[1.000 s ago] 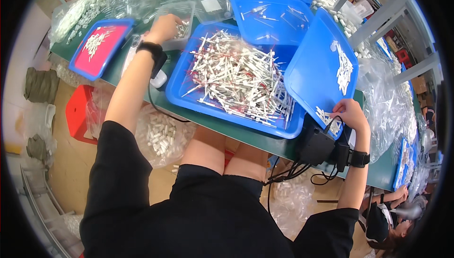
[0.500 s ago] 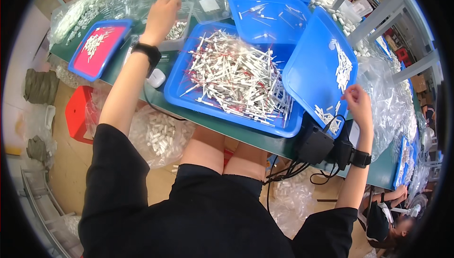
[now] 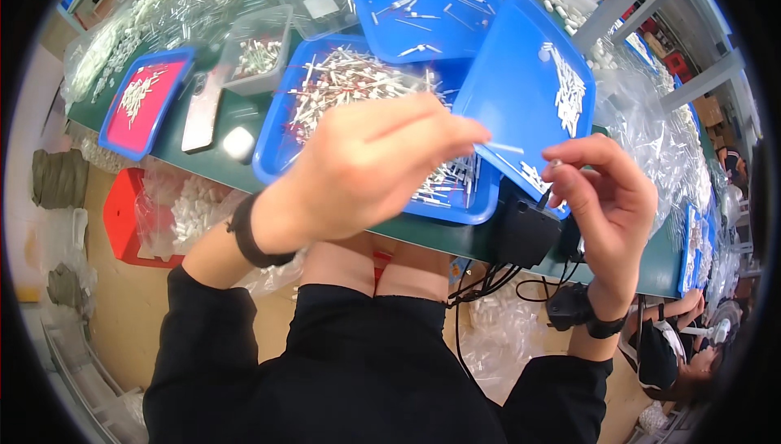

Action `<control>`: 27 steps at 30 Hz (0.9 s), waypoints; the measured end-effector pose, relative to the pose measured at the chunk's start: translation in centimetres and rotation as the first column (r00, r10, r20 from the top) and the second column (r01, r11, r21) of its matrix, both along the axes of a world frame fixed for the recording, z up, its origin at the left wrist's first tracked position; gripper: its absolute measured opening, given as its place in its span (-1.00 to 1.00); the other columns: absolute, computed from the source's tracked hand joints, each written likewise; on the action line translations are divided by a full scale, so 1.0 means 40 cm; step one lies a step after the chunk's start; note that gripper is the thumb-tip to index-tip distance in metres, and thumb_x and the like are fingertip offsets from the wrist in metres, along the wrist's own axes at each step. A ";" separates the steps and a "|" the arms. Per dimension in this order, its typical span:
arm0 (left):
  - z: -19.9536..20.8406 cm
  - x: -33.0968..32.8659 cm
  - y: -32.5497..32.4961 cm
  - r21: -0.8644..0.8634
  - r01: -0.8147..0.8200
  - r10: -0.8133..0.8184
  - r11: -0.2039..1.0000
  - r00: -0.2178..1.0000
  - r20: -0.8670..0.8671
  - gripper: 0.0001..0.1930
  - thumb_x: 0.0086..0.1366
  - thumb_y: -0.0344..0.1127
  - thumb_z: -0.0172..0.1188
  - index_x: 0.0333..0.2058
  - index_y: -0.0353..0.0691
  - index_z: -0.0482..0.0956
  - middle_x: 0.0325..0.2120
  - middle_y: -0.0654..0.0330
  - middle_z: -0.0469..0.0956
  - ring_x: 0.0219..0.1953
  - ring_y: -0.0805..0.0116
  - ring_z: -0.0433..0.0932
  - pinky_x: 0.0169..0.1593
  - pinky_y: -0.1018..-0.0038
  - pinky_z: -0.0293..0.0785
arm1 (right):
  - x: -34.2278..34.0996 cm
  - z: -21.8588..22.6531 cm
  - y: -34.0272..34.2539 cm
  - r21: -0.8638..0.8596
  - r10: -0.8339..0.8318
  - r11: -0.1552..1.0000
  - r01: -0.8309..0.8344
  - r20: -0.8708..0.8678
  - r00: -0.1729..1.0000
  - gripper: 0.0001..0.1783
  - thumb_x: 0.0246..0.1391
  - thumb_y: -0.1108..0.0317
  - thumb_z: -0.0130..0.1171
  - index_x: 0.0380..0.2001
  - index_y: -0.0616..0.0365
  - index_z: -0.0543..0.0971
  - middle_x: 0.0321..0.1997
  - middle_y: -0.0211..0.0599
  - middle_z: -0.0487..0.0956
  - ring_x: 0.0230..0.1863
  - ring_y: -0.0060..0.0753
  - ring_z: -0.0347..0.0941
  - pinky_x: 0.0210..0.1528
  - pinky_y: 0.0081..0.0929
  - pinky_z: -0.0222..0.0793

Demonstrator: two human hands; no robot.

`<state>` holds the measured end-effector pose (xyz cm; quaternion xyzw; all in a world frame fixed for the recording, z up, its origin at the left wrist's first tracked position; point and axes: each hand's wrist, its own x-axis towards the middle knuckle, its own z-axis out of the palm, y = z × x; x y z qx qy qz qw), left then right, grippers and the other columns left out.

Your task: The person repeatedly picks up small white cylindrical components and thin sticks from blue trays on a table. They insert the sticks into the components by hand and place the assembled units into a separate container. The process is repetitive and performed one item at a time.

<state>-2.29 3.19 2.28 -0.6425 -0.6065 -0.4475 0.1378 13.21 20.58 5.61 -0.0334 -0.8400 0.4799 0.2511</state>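
Observation:
My left hand (image 3: 366, 163) is over the blue tray (image 3: 265, 155), its fingers closed in a pinch at a thin whitish stick (image 3: 506, 148). My right hand (image 3: 610, 196) faces it from the right, thumb and forefinger pinched on a small pale piece (image 3: 556, 165), mostly hidden by the fingertips. The two hands are a short way apart. Beneath my left hand the tray holds a heap of thin white and red stick-like parts (image 3: 350, 78). A tilted blue tray (image 3: 512, 78) rests over its right side, with small white pieces (image 3: 569, 90) on it.
Left on the green table are a pink-lined blue tray (image 3: 116, 126), a phone (image 3: 200, 114), a white case (image 3: 238, 144) and a clear box (image 3: 281, 53) of parts. Another blue tray (image 3: 382, 4) lies behind. Black cabled boxes (image 3: 525, 232) hang at the front edge.
My left hand has moved from the clear box at the back left to the middle, near my right hand. My right hand has come up from the tilted tray toward it.

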 end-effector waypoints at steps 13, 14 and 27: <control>-0.028 0.044 0.027 0.043 0.031 -0.032 0.999 0.999 0.022 -0.72 -0.01 -0.69 0.12 -0.26 -0.37 0.58 -0.50 0.07 0.55 -0.48 0.27 0.57 -0.42 0.52 0.50 | -0.007 -0.027 -0.025 0.134 -0.007 0.991 0.009 -0.015 1.000 -0.85 -0.09 0.60 0.23 -0.37 0.22 0.61 -0.43 -0.31 0.59 -0.50 -0.56 0.49 -0.51 -0.69 0.38; -0.025 0.052 0.032 0.044 0.000 -0.003 0.999 0.998 0.067 -0.73 0.00 -0.67 0.14 -0.27 -0.37 0.58 -0.50 0.08 0.55 -0.49 0.28 0.57 -0.42 0.52 0.49 | -0.011 -0.033 -0.025 0.201 -0.006 0.980 0.011 -0.026 1.000 -0.86 -0.09 0.59 0.23 -0.38 0.21 0.61 -0.45 -0.31 0.60 -0.50 -0.54 0.50 -0.50 -0.67 0.39; -0.026 0.045 0.009 0.042 -0.021 0.011 0.999 0.973 0.232 -0.79 -0.01 -0.70 0.16 -0.36 -0.35 0.63 -0.51 0.12 0.60 -0.49 0.36 0.59 -0.42 0.56 0.50 | -0.036 -0.064 -0.049 0.519 -0.009 0.843 0.143 -0.252 0.968 -0.87 -0.17 0.53 0.31 -0.47 0.17 0.58 -0.57 -0.34 0.56 -0.60 -0.41 0.46 -0.55 -0.56 0.33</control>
